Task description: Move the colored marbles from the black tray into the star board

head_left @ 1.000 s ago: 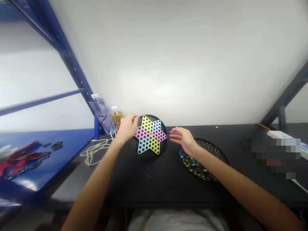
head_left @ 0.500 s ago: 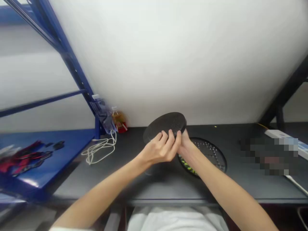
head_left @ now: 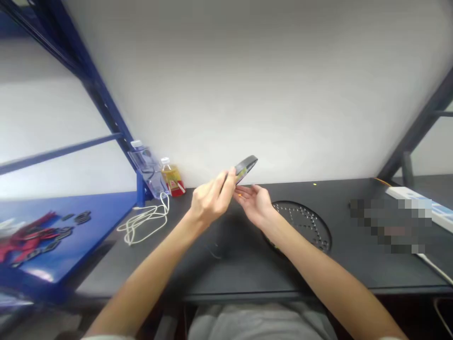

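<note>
My left hand (head_left: 212, 200) is shut on a round black Chinese checkers board (head_left: 246, 166), which it holds almost edge-on above the table, with a sliver of its coloured face showing. Just below the board, my right hand (head_left: 255, 204) lies palm up with its fingers apart, holding nothing. A tiny orange bead (head_left: 239, 195) shows near my right fingertips. Behind my right wrist, a round dark dish with rows of holes (head_left: 304, 222) lies on the table, its near part hidden by my forearm.
A bottle of yellow drink (head_left: 172, 179) and a clear plastic container (head_left: 146, 167) stand at the wall. A white cable (head_left: 145, 223) lies coiled on the dark table. To the left is a blue shelf (head_left: 71, 236) holding red and black pieces. A power strip (head_left: 410, 203) sits far right.
The board has turned from flat in both hands to nearly edge-on and risen higher. My right hand has let go and now lies open below it.
</note>
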The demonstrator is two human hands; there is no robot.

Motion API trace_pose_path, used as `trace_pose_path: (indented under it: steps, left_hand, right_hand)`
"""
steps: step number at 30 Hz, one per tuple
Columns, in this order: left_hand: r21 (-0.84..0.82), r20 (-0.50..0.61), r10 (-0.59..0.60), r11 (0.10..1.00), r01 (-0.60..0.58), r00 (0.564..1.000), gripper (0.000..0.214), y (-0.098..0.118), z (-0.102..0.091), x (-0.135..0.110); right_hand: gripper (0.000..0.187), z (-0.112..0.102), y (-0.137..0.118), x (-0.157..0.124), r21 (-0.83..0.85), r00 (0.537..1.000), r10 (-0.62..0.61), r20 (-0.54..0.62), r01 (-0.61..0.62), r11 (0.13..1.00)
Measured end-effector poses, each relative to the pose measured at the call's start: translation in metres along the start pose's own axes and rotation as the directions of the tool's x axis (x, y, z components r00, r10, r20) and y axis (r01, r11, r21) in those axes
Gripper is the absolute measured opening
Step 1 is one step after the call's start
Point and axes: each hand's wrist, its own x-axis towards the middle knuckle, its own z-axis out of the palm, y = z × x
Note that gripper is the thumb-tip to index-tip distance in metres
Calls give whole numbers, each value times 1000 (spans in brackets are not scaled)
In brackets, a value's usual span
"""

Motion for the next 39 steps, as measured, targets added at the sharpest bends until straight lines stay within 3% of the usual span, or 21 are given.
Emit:
trace_pose_path:
  steps: [3,6,8,10,12,15,18,19,21,22,25,29,31,34,39]
  left_hand:
    - [-22,-24,-88,996,87,996,45,-11,5,2]
    - [-74,-40,-180,981,177,983,40,-14,13,4]
    - [-111,-69,-330,940,322,941,36,-18,18,5]
    - [-164,-82,-531,842,514,844,33,-29,24,4]
    - [-232,-33,-713,687,689,700,33,-46,32,-2]
    - [-320,118,-866,430,844,486,32,-74,51,-25]
    - [-383,352,-898,120,916,265,29,-95,70,-55]
    - [-382,414,-885,43,923,212,28,-99,74,-64]
    - [-366,503,-853,-67,928,137,30,-102,79,-78]
    - [-357,546,-829,-99,929,121,31,-102,81,-82]
    - [-337,652,-746,-125,933,136,35,-100,83,-90]
    - [-312,753,-630,-84,946,193,39,-96,88,-98]
    - [-308,766,-596,-10,951,242,40,-96,92,-103]
    - [-287,735,-592,170,943,331,39,-98,96,-112]
    - [-225,704,-578,370,901,413,35,-105,101,-122]
  right_hand:
    - [9,7,-3,-5,119,997,27,-69,-19,993]
    - [18,8,-2,-11,88,998,36,-54,-31,996]
    - [23,2,-4,-16,46,997,35,-75,-32,998]
    - [23,-11,-13,-20,-19,996,26,-90,-28,999]
    - [21,-31,-29,-24,-116,998,-10,-58,3,993]
    - [13,-69,-59,-31,-280,997,-65,-47,50,959]
    - [24,-108,-82,-37,-471,990,-102,-96,44,881]
    - [27,-120,-88,-39,-523,989,-116,-93,51,851]
    - [27,-136,-97,-42,-694,997,-64,-43,17,720]
    - [25,-142,-100,-42,-775,999,-38,-2,22,631]
    - [19,-149,-104,-43,-908,993,25,114,94,408]
    - [25,-152,-99,-43,-921,986,54,157,126,369]
    - [27,-154,-95,-43,-924,987,50,155,126,362]
    - [25,-154,-93,-44,-944,985,64,159,132,301]
    - [24,-150,-97,-45,-975,972,144,188,167,147]
